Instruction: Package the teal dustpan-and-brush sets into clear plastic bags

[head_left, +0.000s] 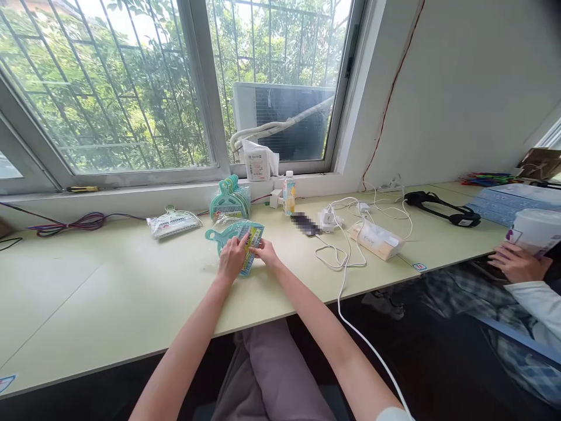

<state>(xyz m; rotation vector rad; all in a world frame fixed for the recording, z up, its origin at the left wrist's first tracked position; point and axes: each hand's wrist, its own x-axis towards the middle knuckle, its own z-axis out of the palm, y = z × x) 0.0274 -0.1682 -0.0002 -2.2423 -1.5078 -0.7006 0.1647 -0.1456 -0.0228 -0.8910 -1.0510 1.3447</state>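
Note:
A teal plastic item in a clear packet (236, 238), with a yellow-and-blue label, lies flat on the pale green desk (131, 292). My left hand (232, 258) rests on its near left part, fingers pressing the label. My right hand (265, 252) pinches the packet's right edge. Behind the packet stands a stack of several more teal items (231, 200). Another clear packet with a white item (173, 223) lies to the left.
A small drink bottle (288, 193), chargers with white cables (346, 234), a wrapped white packet (377, 240) and black straps (442, 207) lie to the right. Another person's hand (517, 263) holds a large cup (534, 231) at the far right. Coloured wires (74, 223) lie at the left.

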